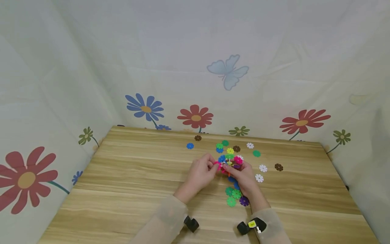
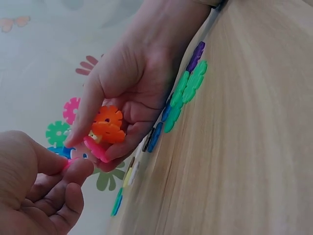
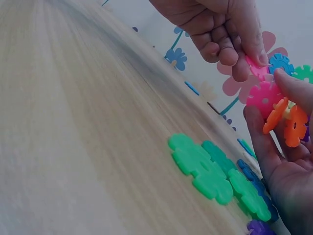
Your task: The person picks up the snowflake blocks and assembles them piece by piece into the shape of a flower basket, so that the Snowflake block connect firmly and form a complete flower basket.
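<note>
My right hand (image 1: 246, 178) holds a cluster of interlocked plastic snowflake discs above the table. In the right wrist view the cluster shows orange discs (image 3: 295, 126), a pink disc (image 3: 264, 96), a blue disc (image 3: 280, 63) and a green disc (image 3: 303, 73). Thumb and index finger of my left hand (image 1: 198, 173) pinch another pink disc (image 3: 256, 68) at the cluster's left side, beside the blue one. Fingers hide most of that pink disc, and I cannot tell whether it is slotted in. Part of the cluster lies hidden behind the right hand's fingers.
Loose discs lie on the wooden table (image 1: 137, 176): green discs (image 1: 231, 202) and a purple disc (image 1: 244, 201) near the right wrist, white discs (image 1: 263, 168) and a brown disc (image 1: 278, 167) to the right, a blue disc (image 1: 190, 145) farther back. A flower-printed cloth (image 1: 170, 67) hangs behind.
</note>
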Demonstrator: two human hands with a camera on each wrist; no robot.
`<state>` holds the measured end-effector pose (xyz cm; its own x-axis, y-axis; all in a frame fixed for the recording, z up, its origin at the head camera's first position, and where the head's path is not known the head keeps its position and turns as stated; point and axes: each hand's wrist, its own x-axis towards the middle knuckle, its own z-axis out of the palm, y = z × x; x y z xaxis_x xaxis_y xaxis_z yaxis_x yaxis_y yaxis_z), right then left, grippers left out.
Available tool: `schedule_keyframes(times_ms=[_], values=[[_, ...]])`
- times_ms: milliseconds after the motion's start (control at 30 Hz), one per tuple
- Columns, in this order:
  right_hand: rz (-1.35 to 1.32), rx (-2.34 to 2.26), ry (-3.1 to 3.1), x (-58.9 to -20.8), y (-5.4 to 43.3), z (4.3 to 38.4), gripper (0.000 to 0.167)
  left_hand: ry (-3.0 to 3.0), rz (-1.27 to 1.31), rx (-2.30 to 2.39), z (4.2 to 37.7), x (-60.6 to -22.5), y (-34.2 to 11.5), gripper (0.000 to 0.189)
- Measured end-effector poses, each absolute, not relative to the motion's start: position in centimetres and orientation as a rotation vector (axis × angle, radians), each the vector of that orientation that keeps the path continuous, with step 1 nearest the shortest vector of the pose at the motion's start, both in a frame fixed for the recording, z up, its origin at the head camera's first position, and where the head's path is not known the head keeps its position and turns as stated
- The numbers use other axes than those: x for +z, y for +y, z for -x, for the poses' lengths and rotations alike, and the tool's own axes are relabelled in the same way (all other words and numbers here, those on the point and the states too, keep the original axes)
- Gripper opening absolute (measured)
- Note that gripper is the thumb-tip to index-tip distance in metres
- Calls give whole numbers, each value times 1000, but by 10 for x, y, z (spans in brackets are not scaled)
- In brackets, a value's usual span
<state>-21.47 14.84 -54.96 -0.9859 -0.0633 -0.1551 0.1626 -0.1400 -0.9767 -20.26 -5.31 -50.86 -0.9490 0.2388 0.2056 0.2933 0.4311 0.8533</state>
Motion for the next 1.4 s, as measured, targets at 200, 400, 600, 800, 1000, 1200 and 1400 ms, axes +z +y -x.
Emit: schedule_keyframes(times_ms=[200,400,600,800,1000,1200,1400], values=[[-107,-2224,1992,-549,148,213,26,-2621,495,-1584,202,-512,-50,10],[-120,-2247,1972,-549,149,214,27,-2599,497,-1619,202,-512,-49,9],[-116,-2343,1897,-549,151,214,23,-2606,526,-1655,204,-513,-50,11],[-89,-2432,1813,-547,152,214,19,-2633,443,-1625,217,-511,-65,17],[-112,-2501,1684,-548,153,215,26,-2624,100,-1355,246,-522,-105,14],[-157,-2562,1566,-547,154,216,32,-2717,85,-1096,282,-545,-130,34],[-161,-2562,1510,-544,154,216,41,-2790,106,-988,296,-544,-134,41]])
